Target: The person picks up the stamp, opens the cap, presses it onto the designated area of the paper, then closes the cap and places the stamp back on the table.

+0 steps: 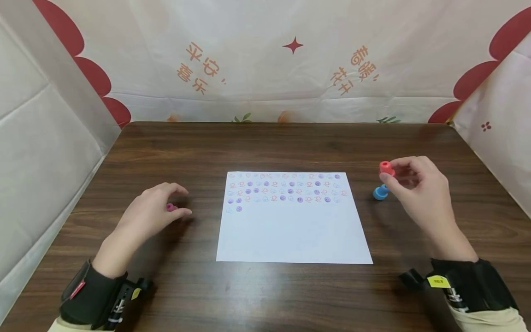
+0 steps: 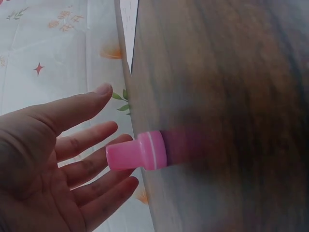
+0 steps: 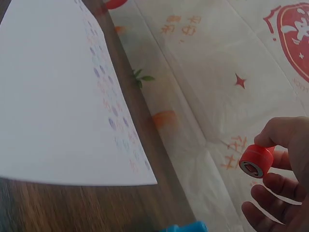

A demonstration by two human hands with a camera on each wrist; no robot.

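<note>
Pinched between the thumb and fingers of my right hand (image 1: 423,189) is a small red stamp (image 1: 386,168), raised off the table. The right wrist view shows the red stamp's round printing face (image 3: 252,168). Just below it a blue stamp (image 1: 380,192) stands on the table. At the left, my left hand (image 1: 145,212) has its thumb and fingers spread around a pink stamp (image 2: 137,152) that stands on the table. The thumb is apart from the pink stamp; whether any finger touches it I cannot tell. Between the hands lies a white sheet of paper (image 1: 290,235) with rows of stamped marks at its top.
The dark wooden table (image 1: 249,147) ends at a printed white cloth (image 1: 257,55) behind it. More white cloth (image 1: 45,129) hangs along the left side. Both wrists wear black straps (image 1: 477,283) with small devices on them.
</note>
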